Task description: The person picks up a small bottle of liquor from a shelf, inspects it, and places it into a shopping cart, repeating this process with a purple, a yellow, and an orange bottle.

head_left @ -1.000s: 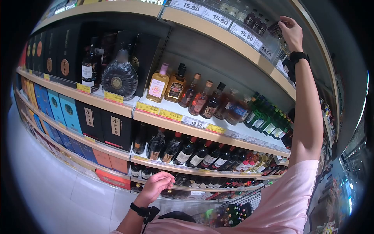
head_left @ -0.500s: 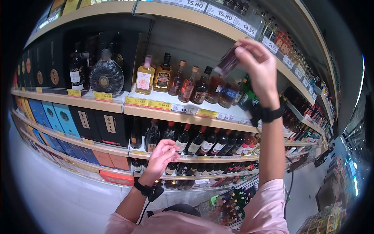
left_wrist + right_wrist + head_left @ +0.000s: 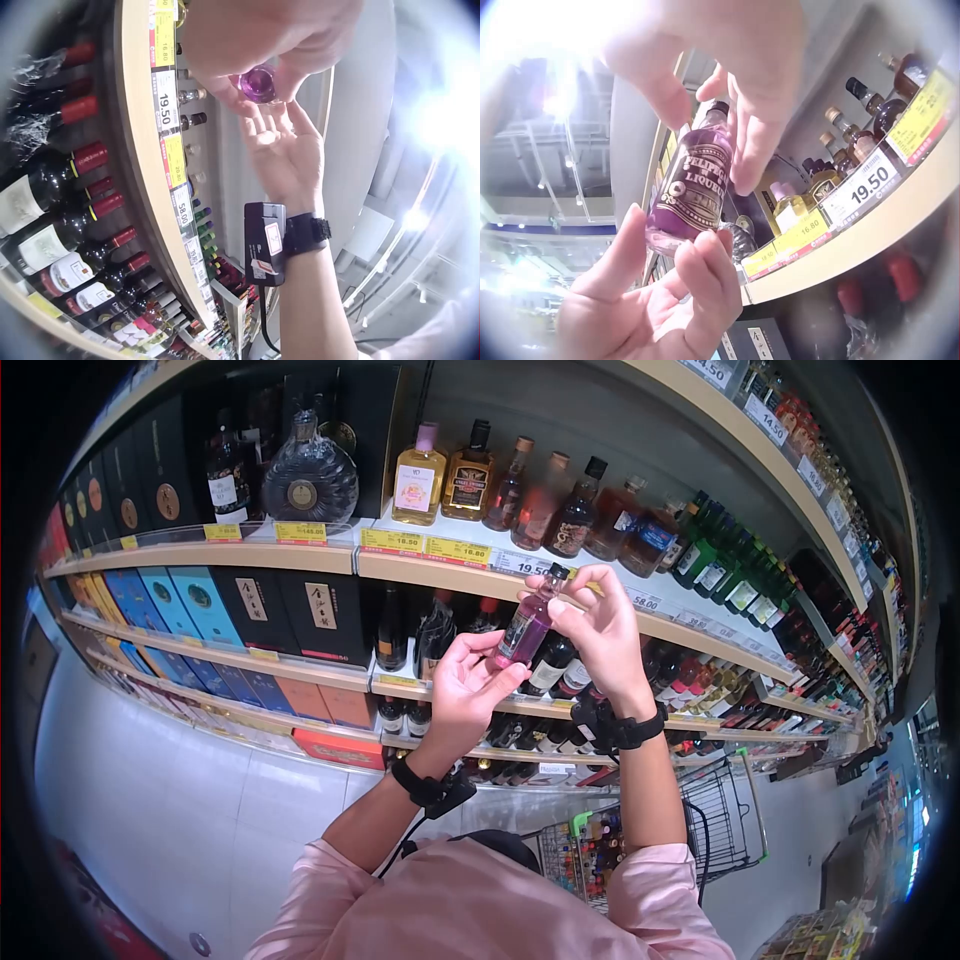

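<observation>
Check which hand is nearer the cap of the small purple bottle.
Right. The right hand pinches the small purple bottle near its neck, just below the cap; the left hand holds the base, the end farthest from the cap.

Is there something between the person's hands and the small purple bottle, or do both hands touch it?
Nothing visible stands between them. The right hand pinches the small purple bottle near its cap, and the left hand holds its base between thumb and fingers.
</observation>
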{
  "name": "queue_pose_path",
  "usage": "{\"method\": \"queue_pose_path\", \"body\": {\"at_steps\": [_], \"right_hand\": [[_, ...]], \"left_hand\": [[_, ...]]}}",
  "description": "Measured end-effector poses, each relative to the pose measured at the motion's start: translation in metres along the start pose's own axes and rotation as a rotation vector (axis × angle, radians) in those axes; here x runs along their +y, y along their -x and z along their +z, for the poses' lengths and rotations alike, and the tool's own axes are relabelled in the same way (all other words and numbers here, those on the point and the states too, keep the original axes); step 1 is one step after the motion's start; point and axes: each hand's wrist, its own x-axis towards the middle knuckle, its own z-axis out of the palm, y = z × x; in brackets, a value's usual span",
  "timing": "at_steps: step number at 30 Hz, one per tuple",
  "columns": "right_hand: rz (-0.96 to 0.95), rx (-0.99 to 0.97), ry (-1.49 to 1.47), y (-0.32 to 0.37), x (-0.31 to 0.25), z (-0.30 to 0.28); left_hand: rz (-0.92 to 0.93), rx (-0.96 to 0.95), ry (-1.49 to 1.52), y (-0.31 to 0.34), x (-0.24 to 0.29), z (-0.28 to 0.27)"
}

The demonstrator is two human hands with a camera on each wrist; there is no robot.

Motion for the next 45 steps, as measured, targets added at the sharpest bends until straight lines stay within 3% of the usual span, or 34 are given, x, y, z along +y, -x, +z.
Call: {"method": "queue_pose_path", "body": {"at_steps": [2,9,16,19,24,30,36,39,45], "right_hand": [[0.058,0.010,-0.077,0.000,0.000,0.000],[0.075,-0.098,0.129,-0.009,0.007,0.009],[0.068,-0.123,0.110,-0.012,0.015,0.005],[0.074,-0.133,0.105,-0.010,0.016,0.000],[0.089,-0.132,0.027,-0.006,0.018,0.000],[0.071,-0.164,-0.098,-0.005,0.023,0.008],[0.151,-0.150,-0.026,-0.004,0.031,0.005],[0.206,-0.119,-0.152,-0.001,0.032,0.007],[0.157,-0.084,-0.030,0.005,0.046,0.001]], "left_hand": [[0.058,0.030,-0.033,0.005,-0.002,0.003],[0.203,0.147,-0.223,0.012,-0.011,-0.002],[0.329,0.223,-0.427,0.021,-0.013,0.006],[0.182,0.162,-0.335,0.024,-0.009,0.008],[0.114,0.147,-0.276,0.028,-0.006,0.004],[0.254,0.188,-0.461,0.032,-0.001,0.004],[-0.117,0.007,-0.054,0.035,-0.001,-0.018],[-0.255,-0.010,0.207,0.034,0.001,-0.020],[-0.359,-0.069,0.286,0.039,0.002,-0.014]]}}
